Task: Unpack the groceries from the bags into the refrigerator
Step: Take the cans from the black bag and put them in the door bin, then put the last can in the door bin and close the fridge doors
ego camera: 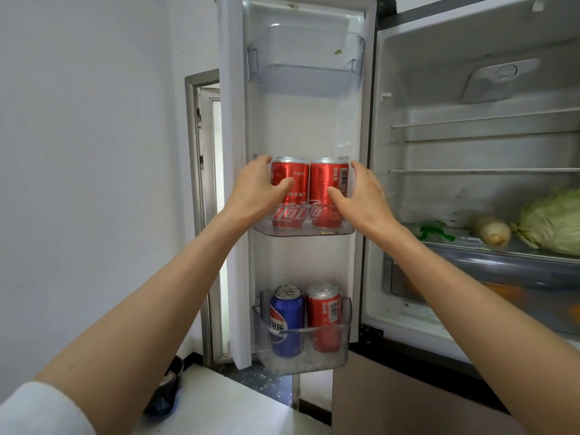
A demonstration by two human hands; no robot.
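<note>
- Two red cola cans are being set side by side in the middle door shelf (301, 232) of the open refrigerator door (230, 183); the left red can (290, 183) and the right red can (328, 182) are standing upright and touching each other.
- The left can is being held by the left hand (255, 189), thumb across its front and fingers curled round its outer side.
- The right can is being held the same way by the right hand (361, 196), so each grip is wrapped round one can, neither spread flat nor pressed together on nothing.
- Both can bases appear to be resting inside the shelf already, behind its clear lip; the step is judged to be nearly done.
- To finish well, the cans should be pushed fully down and back until they are sitting flat, then each grip loosened straight outward so that neither can is being tipped.
- The right fingers are being squeezed between can and door frame, so that hand should be drawn out carefully.
- Below, a blue cola can (287, 320) and another red can (324, 315) are standing in the lower door shelf (301, 362).
- Inside the cabinet, a cabbage (552, 221) and a pale root vegetable (492, 230) are lying on the glass shelf (470, 249).
- No bags are being shown, so what remains to unpack cannot be told.
</note>
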